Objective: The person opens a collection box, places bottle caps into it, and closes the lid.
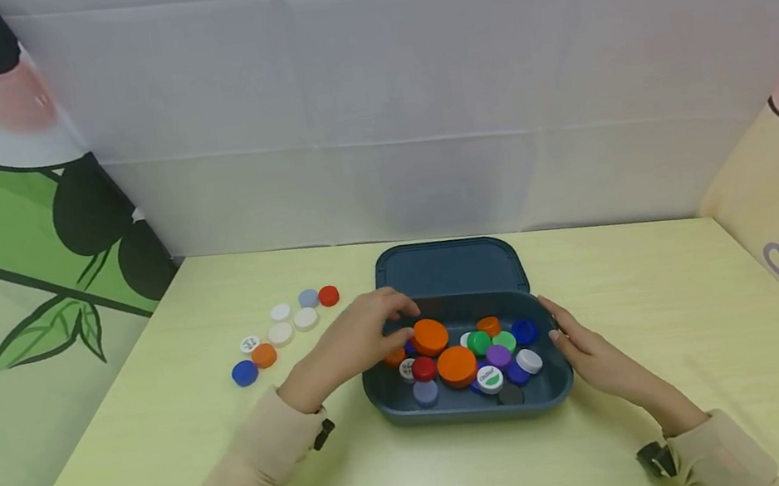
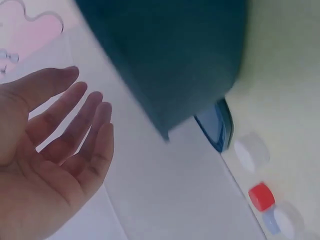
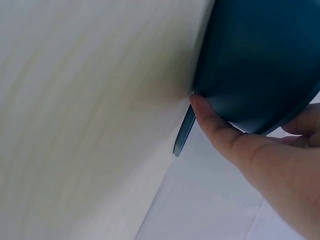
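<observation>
A dark blue-grey box [image 1: 471, 414] holds many bottle caps, among them a large orange cap [image 1: 457, 366], a green cap [image 1: 478, 342] and a purple cap [image 1: 499, 356]. My left hand [image 1: 364, 328] hovers over the box's left side, fingers loosely bent beside another large orange cap [image 1: 430, 338]. In the left wrist view that hand [image 2: 62, 140] shows nothing between thumb and fingers. At the opposite end, my right hand [image 1: 595, 355] grips the box wall. The right wrist view has this hand [image 3: 270, 155] with one digit against the outer wall and others at the rim.
Behind the box lies a matching lid [image 1: 449, 267]. Several loose caps are spread on the table [image 1: 163, 445] to the left, including a blue cap [image 1: 245, 373], an orange cap [image 1: 264, 356] and a red cap [image 1: 329, 296]. A pale wall sheet [image 1: 414, 105] rises at the table's back edge.
</observation>
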`<move>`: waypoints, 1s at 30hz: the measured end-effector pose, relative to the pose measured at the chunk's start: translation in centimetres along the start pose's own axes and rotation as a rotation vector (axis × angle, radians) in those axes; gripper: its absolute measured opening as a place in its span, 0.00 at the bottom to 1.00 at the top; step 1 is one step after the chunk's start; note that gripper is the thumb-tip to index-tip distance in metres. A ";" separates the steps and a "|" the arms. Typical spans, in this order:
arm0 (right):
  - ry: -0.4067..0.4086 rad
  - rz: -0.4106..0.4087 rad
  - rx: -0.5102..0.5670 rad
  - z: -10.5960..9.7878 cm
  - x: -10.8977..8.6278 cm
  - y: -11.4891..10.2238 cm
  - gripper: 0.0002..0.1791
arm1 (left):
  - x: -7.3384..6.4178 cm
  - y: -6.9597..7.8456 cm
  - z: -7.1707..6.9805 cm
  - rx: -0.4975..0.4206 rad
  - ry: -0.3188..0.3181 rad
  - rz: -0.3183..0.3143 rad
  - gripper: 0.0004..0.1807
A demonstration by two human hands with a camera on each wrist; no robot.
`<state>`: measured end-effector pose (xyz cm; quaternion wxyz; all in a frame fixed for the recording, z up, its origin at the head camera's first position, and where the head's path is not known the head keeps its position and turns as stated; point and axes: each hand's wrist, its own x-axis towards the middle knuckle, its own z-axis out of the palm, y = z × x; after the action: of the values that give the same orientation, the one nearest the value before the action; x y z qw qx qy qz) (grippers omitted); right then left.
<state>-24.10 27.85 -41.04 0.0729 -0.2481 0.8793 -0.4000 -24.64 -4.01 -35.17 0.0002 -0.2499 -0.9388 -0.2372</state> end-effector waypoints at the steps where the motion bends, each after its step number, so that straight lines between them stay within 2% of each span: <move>1: -0.002 0.000 -0.001 -0.1 0.1 0.1 0.29 | 0.1 -0.2 -0.4 -0.019 0.022 -0.009 0.13; 8: -0.009 -0.010 -0.005 -0.8 0.8 0.7 0.28 | 0.7 -2.8 -1.9 -0.119 0.129 -0.060 0.14; 14: -0.021 -0.014 0.001 -1.2 1.3 1.1 0.28 | 1.3 -5.0 -2.0 -0.118 0.170 -0.136 0.14; 23: -0.039 -0.023 0.004 -2.2 2.3 1.9 0.28 | 2.3 -7.9 -0.9 -0.143 0.146 -0.213 0.15; 30: -0.062 -0.042 -0.006 -3.7 3.7 2.8 0.29 | 3.9 -8.8 -0.3 -0.159 0.090 -0.299 0.19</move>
<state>-29.63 30.06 -40.40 0.0911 -0.2789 0.8725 -0.3907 -32.19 -9.04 -38.40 -0.0129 -0.0959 -0.9428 -0.3190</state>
